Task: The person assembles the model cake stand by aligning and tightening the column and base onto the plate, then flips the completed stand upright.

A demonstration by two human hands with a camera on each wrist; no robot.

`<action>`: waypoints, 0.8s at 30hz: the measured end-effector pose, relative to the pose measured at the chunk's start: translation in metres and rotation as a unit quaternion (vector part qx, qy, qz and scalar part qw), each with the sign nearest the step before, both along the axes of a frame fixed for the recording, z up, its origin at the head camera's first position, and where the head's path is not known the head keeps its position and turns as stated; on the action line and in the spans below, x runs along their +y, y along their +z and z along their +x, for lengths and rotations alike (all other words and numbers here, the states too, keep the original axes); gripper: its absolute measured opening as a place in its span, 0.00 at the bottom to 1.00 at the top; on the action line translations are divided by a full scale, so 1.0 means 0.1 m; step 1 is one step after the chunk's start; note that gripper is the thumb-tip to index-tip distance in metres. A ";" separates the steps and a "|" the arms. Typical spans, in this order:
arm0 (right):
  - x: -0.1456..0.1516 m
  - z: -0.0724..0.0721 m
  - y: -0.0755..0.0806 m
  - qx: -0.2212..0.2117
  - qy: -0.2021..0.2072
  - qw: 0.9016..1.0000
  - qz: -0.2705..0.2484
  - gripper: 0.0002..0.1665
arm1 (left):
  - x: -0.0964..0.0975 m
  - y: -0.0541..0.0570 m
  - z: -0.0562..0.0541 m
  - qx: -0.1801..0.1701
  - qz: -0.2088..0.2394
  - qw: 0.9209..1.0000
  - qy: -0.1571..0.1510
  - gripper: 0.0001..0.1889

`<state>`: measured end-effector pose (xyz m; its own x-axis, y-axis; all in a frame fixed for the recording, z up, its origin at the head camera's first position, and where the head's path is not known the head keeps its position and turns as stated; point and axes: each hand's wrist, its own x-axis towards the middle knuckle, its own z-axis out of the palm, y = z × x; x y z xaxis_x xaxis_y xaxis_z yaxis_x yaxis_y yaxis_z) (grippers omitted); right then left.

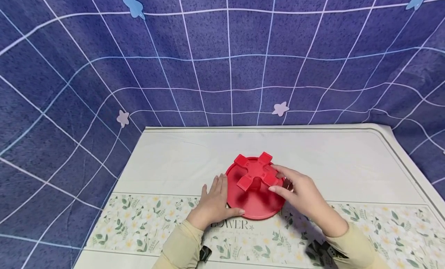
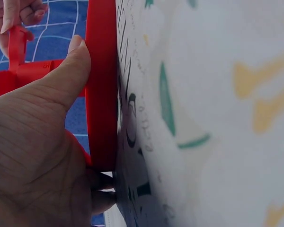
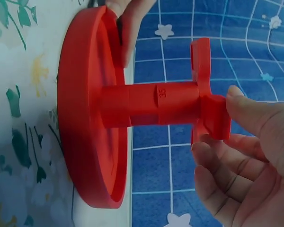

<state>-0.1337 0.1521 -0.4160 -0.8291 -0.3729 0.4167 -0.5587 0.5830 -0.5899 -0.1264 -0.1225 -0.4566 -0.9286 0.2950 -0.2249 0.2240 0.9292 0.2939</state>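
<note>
A red plastic round base [image 1: 252, 207] with a raised rim lies on the table. From its middle rises a red post [image 3: 151, 104], marked 35 and topped by a cross-shaped piece [image 1: 255, 169] with several arms. My left hand [image 1: 214, 201] rests against the base's left side, fingers extended along the edge. Its thumb lies over the front rim, as the left wrist view shows too. My right hand [image 1: 302, 189] pinches one arm of the cross between thumb and fingers; in the right wrist view its other fingers [image 3: 210, 187] curl loosely below that arm.
A white tablecloth [image 1: 180, 157] with a floral band [image 1: 146, 218] and printed lettering [image 1: 231, 225] covers the table. Behind and to the left hangs a blue curtain [image 1: 208, 72] with grid lines and stars. Black devices [image 1: 205, 253] sit at both wrists.
</note>
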 end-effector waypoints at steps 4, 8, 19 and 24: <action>-0.08 0.03 0.00 0.039 0.001 0.999 0.027 0.39 | 0.00 0.00 0.00 -0.001 -0.001 1.000 -0.002 0.64; -0.18 0.04 0.00 0.080 0.007 0.996 0.047 0.40 | 0.00 -0.01 0.00 0.000 0.001 1.000 -0.002 0.63; -0.33 0.02 -0.03 0.175 0.013 0.982 0.072 0.42 | 0.00 -0.03 0.00 -0.002 0.004 1.000 -0.001 0.63; -0.24 -0.02 0.04 0.173 -0.003 0.984 0.034 0.37 | 0.00 -0.03 0.00 -0.003 0.002 1.000 0.001 0.63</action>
